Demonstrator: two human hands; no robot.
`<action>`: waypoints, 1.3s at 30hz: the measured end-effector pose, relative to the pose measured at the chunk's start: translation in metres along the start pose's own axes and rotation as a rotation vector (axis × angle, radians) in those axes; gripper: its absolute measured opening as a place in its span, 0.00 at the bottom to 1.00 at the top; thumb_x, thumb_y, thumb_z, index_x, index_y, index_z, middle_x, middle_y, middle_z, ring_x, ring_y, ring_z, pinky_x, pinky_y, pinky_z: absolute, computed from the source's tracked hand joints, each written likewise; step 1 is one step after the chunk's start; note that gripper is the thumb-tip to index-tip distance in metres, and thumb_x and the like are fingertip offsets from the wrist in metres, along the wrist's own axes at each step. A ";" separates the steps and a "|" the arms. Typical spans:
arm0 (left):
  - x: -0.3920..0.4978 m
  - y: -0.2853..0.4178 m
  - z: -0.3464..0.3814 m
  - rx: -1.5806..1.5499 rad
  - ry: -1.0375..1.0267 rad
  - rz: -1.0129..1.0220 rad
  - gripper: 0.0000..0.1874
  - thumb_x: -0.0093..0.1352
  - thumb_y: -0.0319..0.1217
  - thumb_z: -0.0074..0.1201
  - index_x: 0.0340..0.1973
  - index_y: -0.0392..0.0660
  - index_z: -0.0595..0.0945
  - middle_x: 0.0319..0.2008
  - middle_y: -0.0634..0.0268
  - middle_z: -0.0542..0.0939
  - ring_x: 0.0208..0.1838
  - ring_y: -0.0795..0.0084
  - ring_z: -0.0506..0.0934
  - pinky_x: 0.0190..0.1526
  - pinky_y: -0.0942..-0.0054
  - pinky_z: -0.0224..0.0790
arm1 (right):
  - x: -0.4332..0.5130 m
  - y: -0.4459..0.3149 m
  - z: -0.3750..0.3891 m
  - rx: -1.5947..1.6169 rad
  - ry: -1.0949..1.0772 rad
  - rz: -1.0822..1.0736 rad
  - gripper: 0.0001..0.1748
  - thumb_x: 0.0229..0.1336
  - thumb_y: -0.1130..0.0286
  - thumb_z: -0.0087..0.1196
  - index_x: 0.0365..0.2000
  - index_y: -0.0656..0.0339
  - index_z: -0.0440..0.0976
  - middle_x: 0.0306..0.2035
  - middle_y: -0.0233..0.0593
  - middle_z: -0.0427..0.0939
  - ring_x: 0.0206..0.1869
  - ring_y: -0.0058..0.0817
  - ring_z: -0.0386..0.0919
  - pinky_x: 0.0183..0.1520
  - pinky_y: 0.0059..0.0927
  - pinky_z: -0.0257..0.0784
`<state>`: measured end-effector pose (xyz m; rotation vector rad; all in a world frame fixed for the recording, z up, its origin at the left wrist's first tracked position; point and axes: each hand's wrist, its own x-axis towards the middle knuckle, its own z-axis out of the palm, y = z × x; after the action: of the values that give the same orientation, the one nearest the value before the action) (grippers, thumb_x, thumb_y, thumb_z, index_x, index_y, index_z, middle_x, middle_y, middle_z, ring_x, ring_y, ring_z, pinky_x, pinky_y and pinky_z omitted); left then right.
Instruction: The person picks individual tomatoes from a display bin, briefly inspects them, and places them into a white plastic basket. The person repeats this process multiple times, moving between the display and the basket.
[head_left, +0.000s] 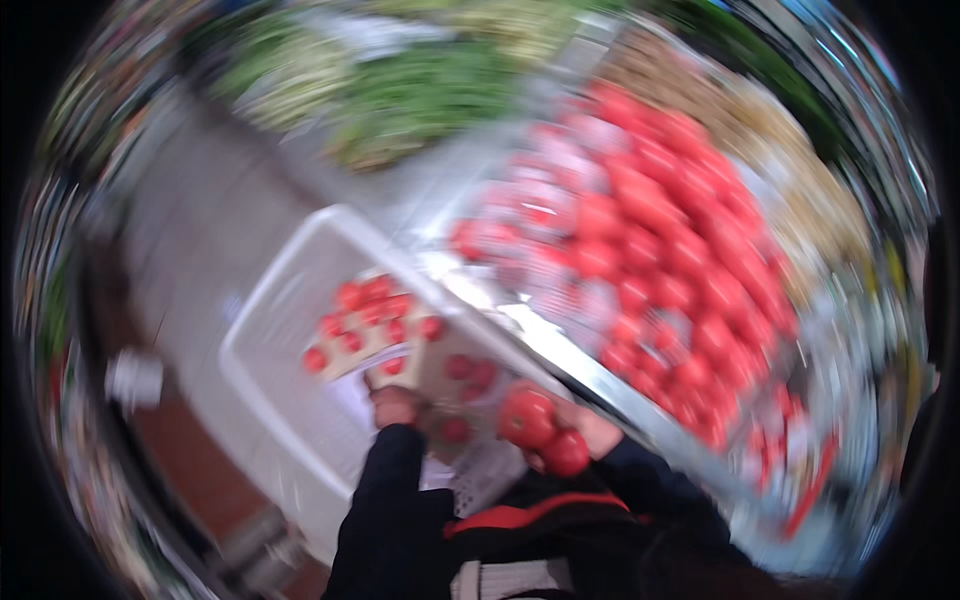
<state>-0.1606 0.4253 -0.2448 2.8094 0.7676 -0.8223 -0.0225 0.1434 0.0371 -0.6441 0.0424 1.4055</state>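
Two large red tomatoes (527, 415) are in my right hand (596, 433), held over the near right side of a white plastic crate (251, 300). My left hand (394, 405) reaches down into the crate, at the near edge of a pale cardboard-like sheet (371, 334). Several small red tomatoes (375, 300) lie on that sheet. More dark red tomatoes (469, 367) sit lower in the crate, to the right of the sheet. Motion blur hides the left fingers, so their grip is unclear.
A metal-edged display counter (555, 352) runs along the crate's right side. It bears a heap of tomatoes (637, 247), some in clear wrap. Leafy green vegetables (427, 94) are piled at the back. Grey floor (195, 202) shows to the left.
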 end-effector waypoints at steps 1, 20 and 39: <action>-0.009 -0.014 -0.005 0.222 -0.012 0.304 0.15 0.69 0.48 0.50 0.42 0.60 0.88 0.40 0.66 0.86 0.44 0.61 0.85 0.40 0.50 0.77 | -0.024 0.007 -0.003 0.028 0.063 -0.081 0.51 0.56 0.45 0.60 0.72 0.47 0.45 0.53 0.52 0.72 0.33 0.40 0.79 0.35 0.38 0.78; -0.077 0.061 -0.165 -1.638 -0.078 0.059 0.22 0.67 0.35 0.60 0.54 0.45 0.73 0.49 0.56 0.78 0.51 0.61 0.78 0.48 0.63 0.75 | -0.417 -0.114 -0.275 -0.837 1.812 -0.569 0.35 0.45 0.55 0.70 0.50 0.67 0.72 0.47 0.52 0.80 0.51 0.39 0.79 0.56 0.35 0.72; -0.248 0.325 -0.254 -1.592 -0.322 0.331 0.32 0.64 0.38 0.60 0.62 0.44 0.68 0.46 0.55 0.78 0.31 0.63 0.80 0.27 0.70 0.76 | -0.411 -0.202 -0.398 -0.541 1.409 -1.343 0.13 0.59 0.64 0.64 0.36 0.64 0.79 0.33 0.36 0.80 0.35 0.22 0.77 0.40 0.29 0.73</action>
<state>-0.0576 0.0971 0.0922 1.2660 0.4735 -0.2780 0.2200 -0.4056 -0.0514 -1.5893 0.2828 -0.5265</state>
